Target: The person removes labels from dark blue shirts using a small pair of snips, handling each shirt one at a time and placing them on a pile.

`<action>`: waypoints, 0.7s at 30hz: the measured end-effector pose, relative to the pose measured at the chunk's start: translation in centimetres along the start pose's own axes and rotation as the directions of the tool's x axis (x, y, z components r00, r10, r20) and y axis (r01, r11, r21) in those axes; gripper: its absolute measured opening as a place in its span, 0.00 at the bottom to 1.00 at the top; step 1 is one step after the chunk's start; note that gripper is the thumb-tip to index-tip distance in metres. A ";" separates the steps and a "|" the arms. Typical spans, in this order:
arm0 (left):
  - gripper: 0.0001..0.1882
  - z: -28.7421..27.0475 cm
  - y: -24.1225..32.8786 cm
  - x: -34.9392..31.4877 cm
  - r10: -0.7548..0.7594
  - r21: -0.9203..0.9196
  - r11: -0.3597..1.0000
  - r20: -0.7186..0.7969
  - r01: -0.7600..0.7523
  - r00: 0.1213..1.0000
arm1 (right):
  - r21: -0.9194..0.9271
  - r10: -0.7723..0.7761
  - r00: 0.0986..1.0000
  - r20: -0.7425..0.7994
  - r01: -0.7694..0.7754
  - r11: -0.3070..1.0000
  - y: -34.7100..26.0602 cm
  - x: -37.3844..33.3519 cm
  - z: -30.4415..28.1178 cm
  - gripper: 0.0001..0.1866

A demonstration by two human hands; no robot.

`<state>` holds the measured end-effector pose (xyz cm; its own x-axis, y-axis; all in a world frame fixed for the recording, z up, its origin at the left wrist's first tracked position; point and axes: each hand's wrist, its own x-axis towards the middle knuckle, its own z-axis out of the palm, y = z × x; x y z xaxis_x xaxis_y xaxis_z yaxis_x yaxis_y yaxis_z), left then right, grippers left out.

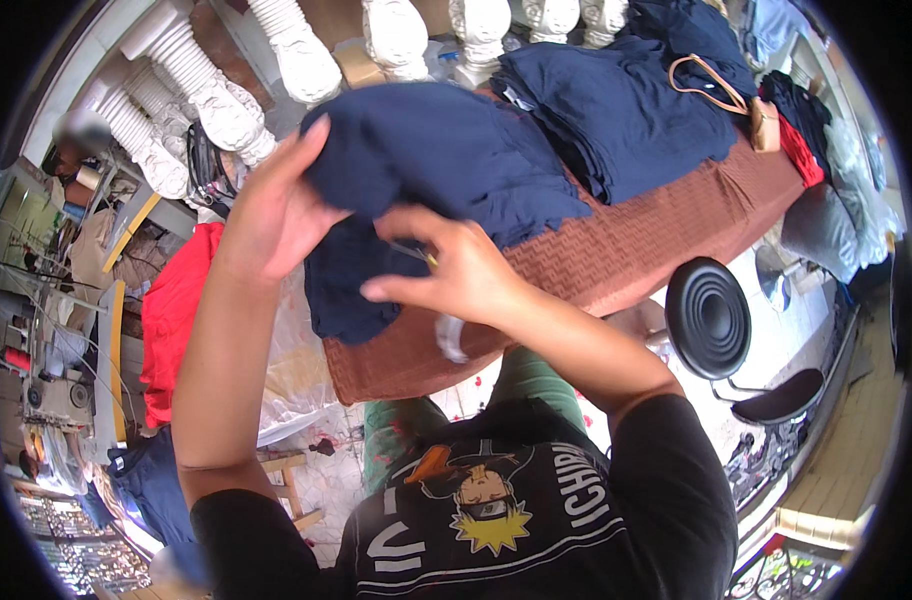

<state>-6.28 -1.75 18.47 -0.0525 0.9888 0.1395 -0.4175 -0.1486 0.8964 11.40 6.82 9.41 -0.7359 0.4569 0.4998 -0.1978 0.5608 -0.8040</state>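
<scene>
**Navy garment held up, small tool at work on it**

Between the two hands, lifted off the desk [616,260], hangs a navy garment [426,170], bunched and unfolded. Judging from this, the piece is mid-handling: not folded, not on the pile, so most of the work on it seems to remain.

Nearest the body, the right hand [456,275] has its fingers [401,290] curled and pressed together, pinching what looks like a small yellowish-handled tool [421,255] against the cloth's lower fold; what kind of tool it is I cannot tell. Just left of it and higher, the left hand [276,210] spreads its fingers [311,140] wide under the fabric, propping it up from behind.

Beyond the fingers, a stack of dark blue garments [626,100] lies on the brown-covered desk, a tan strap [711,90] across it. Right of the hands stands a black round stool [708,318]; far left, red cloth [176,320].
</scene>
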 end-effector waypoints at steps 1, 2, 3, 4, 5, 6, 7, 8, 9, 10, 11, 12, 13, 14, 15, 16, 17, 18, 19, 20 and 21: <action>0.24 2.1 0.4 0.7 0.023 -0.023 1.000 0.118 -0.020 0.993 | -0.015 -0.123 0.967 -0.223 0.123 0.992 -0.8 0.9 1.0 0.28; 0.23 4.8 0.8 1.4 0.057 -0.106 0.994 0.203 -0.036 0.977 | -0.104 -0.163 0.930 -0.329 0.136 0.985 -1.8 1.6 1.2 0.27; 0.22 7.5 1.2 1.4 0.077 0.013 0.997 0.111 -0.079 0.991 | -0.188 -0.210 0.880 -0.426 0.140 0.972 -2.3 2.3 1.2 0.27; 0.22 8.0 1.7 1.6 0.126 -0.091 0.990 0.231 -0.108 0.965 | -0.219 -0.206 0.868 -0.453 0.116 0.969 -2.5 2.8 1.1 0.25; 0.22 8.3 2.2 1.7 0.184 -0.197 0.973 0.337 -0.122 0.923 | -0.246 -0.201 0.856 -0.477 0.089 0.965 -2.5 3.4 1.0 0.24; 0.21 9.0 3.2 1.1 0.178 -0.177 0.976 0.338 -0.124 0.924 | -0.311 -0.317 0.801 -0.508 0.172 0.935 -2.5 3.7 0.6 0.17; 0.21 9.3 4.3 0.4 0.174 -0.158 0.979 0.339 -0.126 0.924 | -0.264 -0.315 0.836 -0.449 0.213 0.941 -1.2 3.9 0.5 0.17; 0.20 8.6 5.4 -0.2 0.205 -0.167 0.974 0.338 -0.155 0.919 | -0.258 -0.378 0.845 -0.379 0.296 0.920 -1.4 3.5 0.5 0.18; 0.20 7.1 7.2 -1.0 0.262 -0.106 0.965 0.362 -0.240 0.895 | -0.251 -0.449 0.838 -0.309 0.383 0.889 -2.0 3.2 0.1 0.19; 0.20 6.3 8.3 -1.8 0.284 -0.170 0.957 0.415 -0.233 0.864 | -0.274 -0.435 0.841 -0.321 0.357 0.893 -2.9 2.7 -0.2 0.22; 0.20 6.4 8.6 -2.5 0.297 -0.198 0.952 0.421 -0.233 0.857 | -0.296 -0.415 0.846 -0.335 0.324 0.899 -4.1 2.0 -0.4 0.25; 0.20 6.8 8.9 -2.9 0.308 -0.230 0.947 0.434 -0.226 0.847 | -0.322 -0.394 0.848 -0.354 0.285 0.903 -5.0 1.5 -1.0 0.28; 0.20 7.5 9.0 -3.9 0.311 -0.225 0.945 0.404 -0.236 0.860 | -0.345 -0.458 0.791 -0.405 0.332 0.878 -5.6 1.8 -1.2 0.31; 0.19 8.2 9.0 -4.3 0.311 -0.213 0.946 0.373 -0.246 0.874 | -0.365 -0.518 0.725 -0.454 0.379 0.850 -6.1 2.4 -1.1 0.34; 0.20 8.4 9.0 -4.3 0.301 -0.201 0.951 0.447 -0.234 0.842 | -0.382 -0.574 0.653 -0.494 0.430 0.818 -6.6 3.1 -0.5 0.37; 0.20 8.5 9.0 -4.0 0.289 -0.187 0.957 0.517 -0.223 0.805 | -0.369 -0.525 0.701 -0.483 0.381 0.848 -6.9 3.1 0.2 0.41; 0.21 8.5 9.4 -3.9 0.294 -0.172 0.956 0.558 -0.238 0.776 | -0.313 -0.465 0.725 -0.509 0.347 0.884 -7.2 3.2 0.5 0.41; 0.21 8.5 9.7 -3.8 0.296 -0.157 0.954 0.598 -0.254 0.745 | -0.254 -0.402 0.747 -0.530 0.313 0.915 -7.4 3.3 0.7 0.40; 0.21 8.2 10.4 -4.0 0.312 -0.138 0.947 0.608 -0.290 0.730 | -0.192 -0.337 0.767 -0.547 0.277 0.941 -7.7 3.3 0.8 0.40; 0.20 8.2 10.9 -4.2 0.339 -0.138 0.936 0.595 -0.323 0.729 | -0.147 -0.298 0.731 -0.613 0.265 0.953 -8.2 3.1 0.6 0.34; 0.20 8.2 11.4 -4.3 0.365 -0.137 0.925 0.582 -0.355 0.727 | -0.176 -0.337 0.783 -0.523 0.288 0.941 -8.0 3.4 0.3 0.31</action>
<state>-3.31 -7.77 31.51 0.3371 0.6579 0.6734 -0.4919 -0.4868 0.7218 10.31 3.68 17.41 -0.1710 0.5299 0.8307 -0.2840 0.7808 -0.5565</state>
